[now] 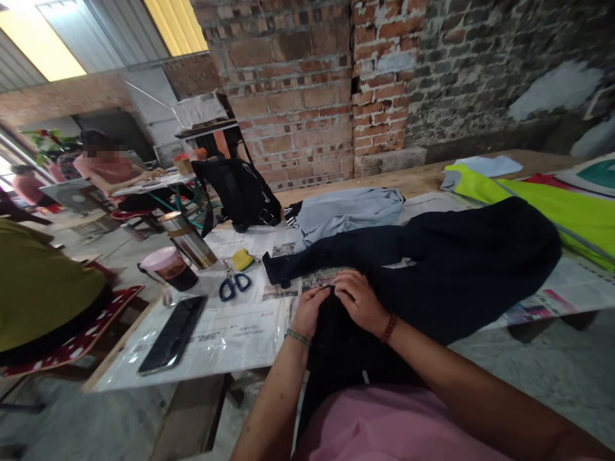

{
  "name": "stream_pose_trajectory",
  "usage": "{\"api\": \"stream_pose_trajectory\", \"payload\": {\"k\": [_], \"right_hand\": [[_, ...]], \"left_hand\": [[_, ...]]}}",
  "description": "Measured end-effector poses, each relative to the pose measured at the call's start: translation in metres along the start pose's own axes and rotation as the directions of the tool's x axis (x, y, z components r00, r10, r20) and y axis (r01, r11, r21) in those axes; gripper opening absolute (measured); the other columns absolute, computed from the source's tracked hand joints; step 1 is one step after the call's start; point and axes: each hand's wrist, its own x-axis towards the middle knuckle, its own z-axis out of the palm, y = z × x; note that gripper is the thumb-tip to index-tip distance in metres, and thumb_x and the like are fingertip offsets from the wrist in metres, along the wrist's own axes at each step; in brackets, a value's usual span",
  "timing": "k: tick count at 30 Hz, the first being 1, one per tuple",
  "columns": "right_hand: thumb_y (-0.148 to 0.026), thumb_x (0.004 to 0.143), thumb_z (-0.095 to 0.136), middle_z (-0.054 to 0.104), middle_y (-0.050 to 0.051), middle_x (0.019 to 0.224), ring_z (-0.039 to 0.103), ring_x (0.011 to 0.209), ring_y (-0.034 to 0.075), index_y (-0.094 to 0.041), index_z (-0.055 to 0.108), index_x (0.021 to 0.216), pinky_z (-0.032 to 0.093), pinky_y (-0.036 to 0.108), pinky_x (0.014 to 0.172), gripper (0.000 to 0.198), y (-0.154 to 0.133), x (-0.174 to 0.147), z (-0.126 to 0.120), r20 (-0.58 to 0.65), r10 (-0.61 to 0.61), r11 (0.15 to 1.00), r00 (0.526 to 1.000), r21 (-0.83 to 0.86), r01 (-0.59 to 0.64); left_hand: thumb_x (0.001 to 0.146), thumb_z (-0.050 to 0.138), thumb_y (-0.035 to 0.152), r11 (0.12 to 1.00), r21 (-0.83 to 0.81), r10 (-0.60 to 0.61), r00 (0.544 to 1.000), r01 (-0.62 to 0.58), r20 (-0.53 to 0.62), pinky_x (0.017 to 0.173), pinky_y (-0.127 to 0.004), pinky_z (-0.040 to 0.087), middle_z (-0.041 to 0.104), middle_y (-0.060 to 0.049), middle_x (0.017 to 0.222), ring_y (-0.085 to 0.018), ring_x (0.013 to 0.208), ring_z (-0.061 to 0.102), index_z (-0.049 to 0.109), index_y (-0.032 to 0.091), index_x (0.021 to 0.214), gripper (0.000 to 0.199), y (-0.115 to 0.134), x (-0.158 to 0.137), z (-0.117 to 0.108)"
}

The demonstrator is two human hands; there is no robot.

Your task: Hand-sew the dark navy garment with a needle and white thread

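Shirt (394,426); dark cloth (336,339) (two-handed grip (308,312) (362,303))

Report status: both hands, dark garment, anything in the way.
Left hand, right hand: both pinching dark fabric. Dark garment spread on newspaper-covered table. Scissors left of hands, clear of garment.

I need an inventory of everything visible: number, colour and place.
Cloth garment: one, navy, centre
Stripe-trimmed garment: one, light blue, behind it
Fluorescent cloth: one, yellow-green, right
Folded cloth: one, pale blue, far right
Smooth object: one, white and teal, right edge
Fabric backpack: one, black, far left
Cylindrical metal flask: one, silver, left
Lidded cup: one, pink top, beside flask
Scissors: one, dark blue handles, beside cup
Small lump: one, yellow, behind scissors
Flat phone: one, black, front left
Newspaper-covered table: one, greyish, centre
People: several, olive and pink clothes, left
Brick wall: one, reddish, background
Pink shirt: one, bottom
Left hand: one, green bracelet, on navy garment
Right hand: one, reddish bracelet, alongside
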Motion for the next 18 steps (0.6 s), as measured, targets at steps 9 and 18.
{"api": "stream_pose_trajectory", "payload": {"k": [9, 18], "right_hand": [[-0.029, 0.081, 0.046, 0.06, 0.004, 0.086, 0.054, 0.088, 0.015, -0.02, 0.054, 0.08, 0.042, 0.031, 0.083, 0.012, -0.007, 0.009, -0.002, -0.054, 0.408, 0.814, 0.911, 0.474, -0.336], [-0.038, 0.08, 0.047, 0.059, -0.005, 0.07, 0.057, 0.046, 0.009, -0.024, 0.035, 0.088, 0.041, 0.019, 0.04, 0.02, -0.015, 0.042, -0.027, 0.219, 0.545, 0.267, 0.809, 0.87, -0.415]], "left_hand": [[0.056, 0.072, 0.025, 0.998, -0.008, -0.056, 0.998, 0.056, -0.026, 0.057, -0.023, 0.046, 0.065, 0.001, 0.056, -0.013, 0.053, 0.059, 0.069, 0.015, 0.069, 0.017, 0.002, -0.001, 0.0], [0.057, 0.071, 0.024, 0.996, -0.008, -0.086, 0.995, 0.086, -0.05, 0.055, -0.022, 0.046, 0.068, -0.001, 0.061, -0.013, 0.054, 0.06, 0.067, 0.015, 0.065, 0.012, 0.005, -0.002, 0.001]]}}
